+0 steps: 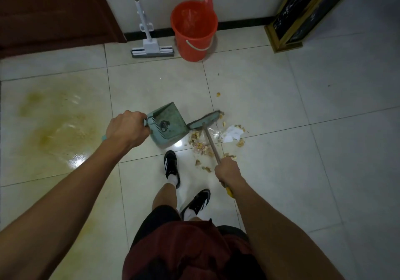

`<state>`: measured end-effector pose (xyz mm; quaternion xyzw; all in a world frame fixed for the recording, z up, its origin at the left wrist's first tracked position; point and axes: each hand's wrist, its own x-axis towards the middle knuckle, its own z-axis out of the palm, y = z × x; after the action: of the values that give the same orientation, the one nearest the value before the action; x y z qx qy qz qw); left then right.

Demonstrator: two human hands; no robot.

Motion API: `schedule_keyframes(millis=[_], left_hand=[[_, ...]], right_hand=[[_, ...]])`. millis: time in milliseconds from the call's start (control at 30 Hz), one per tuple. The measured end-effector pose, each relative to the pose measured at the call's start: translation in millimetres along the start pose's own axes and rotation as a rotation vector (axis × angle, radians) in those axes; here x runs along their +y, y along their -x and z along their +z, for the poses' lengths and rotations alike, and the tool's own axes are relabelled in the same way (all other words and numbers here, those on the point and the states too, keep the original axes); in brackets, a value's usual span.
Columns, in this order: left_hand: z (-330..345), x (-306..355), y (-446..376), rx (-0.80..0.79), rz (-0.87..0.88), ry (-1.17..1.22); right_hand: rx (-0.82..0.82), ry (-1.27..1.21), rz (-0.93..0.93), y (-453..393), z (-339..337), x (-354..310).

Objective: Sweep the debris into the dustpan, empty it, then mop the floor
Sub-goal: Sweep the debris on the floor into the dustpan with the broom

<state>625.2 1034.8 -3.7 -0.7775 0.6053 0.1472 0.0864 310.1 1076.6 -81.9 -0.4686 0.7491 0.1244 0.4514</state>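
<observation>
Sweeping step: left hand [125, 128] grips dustpan [167, 126] handle, right hand [227, 170] clamps broom [205, 119] shaft, debris [203, 147] beside pan mouth; next likely needs broom drawn through the pile toward pan.

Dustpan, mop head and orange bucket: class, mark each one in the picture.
dustpan [171, 120], head view, on the flat green tray.
mop head [152, 52], head view, on the sponge strip at the floor.
orange bucket [190, 41], head view, on the outer front wall.
</observation>
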Motion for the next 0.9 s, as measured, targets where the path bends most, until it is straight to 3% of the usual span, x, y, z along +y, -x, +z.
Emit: schedule_keyframes(millis=[333, 667, 900], left_hand=[[-14, 4, -33, 0.010, 0.018, -0.013], [-37, 5, -164, -0.025, 0.077, 0.031], [-37, 2, -252, -0.053, 0.105, 0.058]], right_hand=[[0.095, -0.114, -0.036, -23, -16, -49], [0.169, -0.137, -0.037, -124, -70, -150], [0.175, -0.312, 0.029, -215, -112, -224]])
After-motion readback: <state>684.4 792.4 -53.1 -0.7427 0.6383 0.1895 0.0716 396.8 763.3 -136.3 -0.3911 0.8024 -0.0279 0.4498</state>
